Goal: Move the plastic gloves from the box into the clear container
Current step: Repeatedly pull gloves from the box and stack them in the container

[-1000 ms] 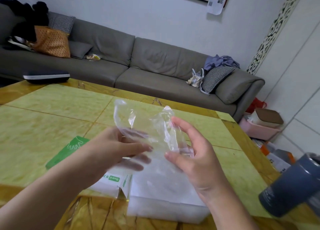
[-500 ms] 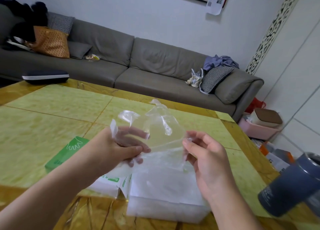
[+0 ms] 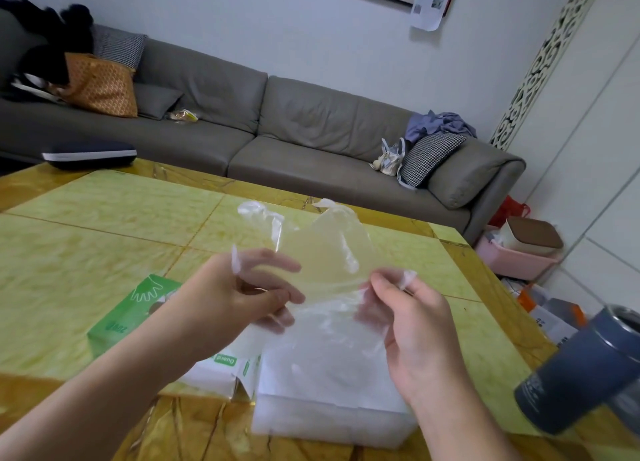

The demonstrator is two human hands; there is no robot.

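1. A green and white box (image 3: 138, 308) is seen lying on the yellow-green surface (image 3: 69, 259) at the left, its open white end turned toward the clear container.
2. The left hand (image 3: 242, 297) is held above the box's open end; one edge of a thin plastic glove (image 3: 322, 256) is pinched between its thumb and curled fingers.
3. The glove is held in the air between both hands, stretched flat, with its crumpled finger end pointing away from the person and hanging above the far side of the container.
4. The opposite edge of the glove is pinched by the right hand (image 3: 412, 318), with its fingers curled around the film.
5. The clear container (image 3: 332, 415) is placed just beside the box, below the hands; clear film is already seen inside it.
6. The step in hand is judged to be the straightening of one glove before it is laid down. For the next move, the glove would need to be lowered flat into the container and released by both hands.
7. A dark tumbler (image 3: 581, 374) is seen at the right edge.
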